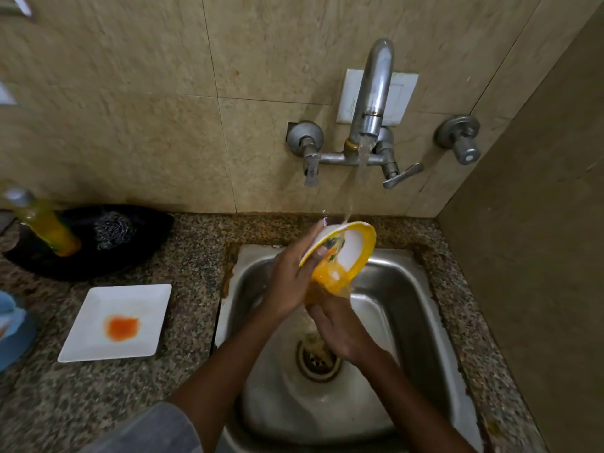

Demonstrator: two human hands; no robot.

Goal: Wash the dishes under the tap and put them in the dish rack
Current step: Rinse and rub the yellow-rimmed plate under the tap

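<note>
Currently mid-rinse. Tap (372, 103) running, stream landing on the upper rim of a yellow-rimmed plate (351, 246) held tilted on edge over the sink (421, 308), white face turned toward the right. Left hand (291, 282) grips the plate's left rim, thumb curled over onto the face. Right hand (340, 328) sits below the plate's lower edge, fingers up against the orange runoff there (whether it pinches the rim or only rubs it, cannot tell through the water). Hands close together, plate between and above them.

Key relation: plate lies just ahead of both hands, its tilted face running from upper right down to lower left, low edge pointing at the right hand. Left hand is the carrier; right is free-ish for wiping.

Square white plate (114, 322) with an orange smear waits on the counter (196, 322) left of the sink, nearer the left hand. Dish rack not in view, so direction of the put-away unknown.

Judgement: early in the task.
</note>
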